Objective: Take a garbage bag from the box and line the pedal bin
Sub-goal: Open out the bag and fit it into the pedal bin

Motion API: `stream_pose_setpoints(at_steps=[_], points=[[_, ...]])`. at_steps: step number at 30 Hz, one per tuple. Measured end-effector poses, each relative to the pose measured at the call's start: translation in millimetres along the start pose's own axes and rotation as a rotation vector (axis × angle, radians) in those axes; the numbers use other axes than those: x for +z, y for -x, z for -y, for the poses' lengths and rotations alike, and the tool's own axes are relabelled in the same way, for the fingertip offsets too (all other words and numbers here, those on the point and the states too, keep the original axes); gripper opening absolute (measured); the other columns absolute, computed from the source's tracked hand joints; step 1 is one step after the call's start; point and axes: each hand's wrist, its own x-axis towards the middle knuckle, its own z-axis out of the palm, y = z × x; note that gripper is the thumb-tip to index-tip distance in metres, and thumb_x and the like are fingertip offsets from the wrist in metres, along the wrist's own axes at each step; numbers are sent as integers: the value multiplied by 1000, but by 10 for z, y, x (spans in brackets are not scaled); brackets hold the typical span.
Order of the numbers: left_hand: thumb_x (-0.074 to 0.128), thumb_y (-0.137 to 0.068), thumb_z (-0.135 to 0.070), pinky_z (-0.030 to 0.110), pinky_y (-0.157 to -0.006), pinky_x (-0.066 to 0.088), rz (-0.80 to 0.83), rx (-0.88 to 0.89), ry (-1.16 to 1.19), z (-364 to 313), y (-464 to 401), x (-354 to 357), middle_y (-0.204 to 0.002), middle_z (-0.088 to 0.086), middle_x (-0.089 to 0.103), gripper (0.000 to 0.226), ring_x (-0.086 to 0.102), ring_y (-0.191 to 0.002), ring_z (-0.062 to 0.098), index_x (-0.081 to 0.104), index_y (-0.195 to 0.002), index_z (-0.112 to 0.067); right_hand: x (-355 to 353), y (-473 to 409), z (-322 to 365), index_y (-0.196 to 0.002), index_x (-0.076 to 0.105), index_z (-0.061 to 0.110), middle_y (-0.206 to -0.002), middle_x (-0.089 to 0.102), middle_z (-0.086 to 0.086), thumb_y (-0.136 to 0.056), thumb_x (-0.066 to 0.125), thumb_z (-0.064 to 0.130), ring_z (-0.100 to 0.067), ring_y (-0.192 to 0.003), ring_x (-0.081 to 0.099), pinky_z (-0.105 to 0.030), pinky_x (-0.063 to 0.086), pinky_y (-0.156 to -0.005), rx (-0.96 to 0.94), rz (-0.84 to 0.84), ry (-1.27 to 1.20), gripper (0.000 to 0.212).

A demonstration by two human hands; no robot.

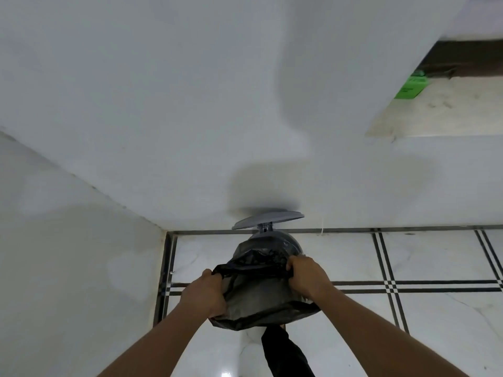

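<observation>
Stretching the mouth of the black garbage bag (261, 295) open over the pedal bin (275, 242), which is standing against the white wall (163, 118) with its grey lid (268, 220) tipped up behind it. Likely the fitting step, with the far edge of the bag seeming already draped at the bin's rim and the near edge hanging in front of the bin, toward the person.

Doing it well: keeping the mouth taut between both grips, lifting the near edge clear of the bin's rim before drawing it down outside, and folding an even cuff all round (thin film probably tearing if yanked against a hard edge). Keeping the lid raised throughout, presumably by the foot on the pedal, though the pedal itself is hidden; a dark trouser leg (285, 355) showing just below the bag.

Left hand (206, 292) reaching forward to the left of the bin, fingers curled round a bunched fold of the bag's edge. Right hand (306, 276) on the bin's right, knuckles up, pinching the opposite edge. Both forearms extending straight, converging on the bin.

The green box (411, 87) lying on a ledge well apart from the bin, up and to its right.
</observation>
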Motion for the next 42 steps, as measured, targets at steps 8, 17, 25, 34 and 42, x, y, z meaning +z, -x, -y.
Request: stream_pose_setpoints(at_steps=[8,17,25,34,42], points=[[59,-90,-33,33,-81,54,-63,-25,88,-91,-1166,499,-132,4,43,67,65,-106,25,36,-151,-19,672,-1185,-343,-113,66,15,-106,72,-7,-87,57,22,-27,-102,68,-31,54,-80,90,165,-50,29],[57,-93,-39,36,-82,54,-43,-56,-9,58,-2351,1219,-130,5,44,60,66,-107,26,41,-146,-18,1697,-2472,-694,-96,72,16,-103,75,-12,-88,50,37,-28,-105,67,-33,49,-94,86,326,-132,31],[81,-72,-12,32,-41,53,-466,252,144,-34,-3016,1712,-111,11,38,72,39,-43,19,53,-138,-17,2209,-3097,-1082,-121,68,2,-121,69,-20,-102,45,16,-37,-117,64,-39,50,-95,96,132,63,33],[77,-72,2,40,-68,65,-536,424,118,-179,-3233,1861,-144,13,44,73,71,-74,32,59,-140,-16,2017,-2438,-1352,-102,68,21,-120,57,-1,-88,62,9,-24,-86,63,-34,57,-78,-137,-423,-45,19],[85,-72,-25,39,-65,59,-486,356,-84,-102,-3296,1705,-153,11,22,105,56,-72,21,23,-155,-32,1712,-2342,-1560,-133,62,19,-125,60,-5,-85,62,17,-32,-95,67,-29,50,-72,-63,-285,129,48]])
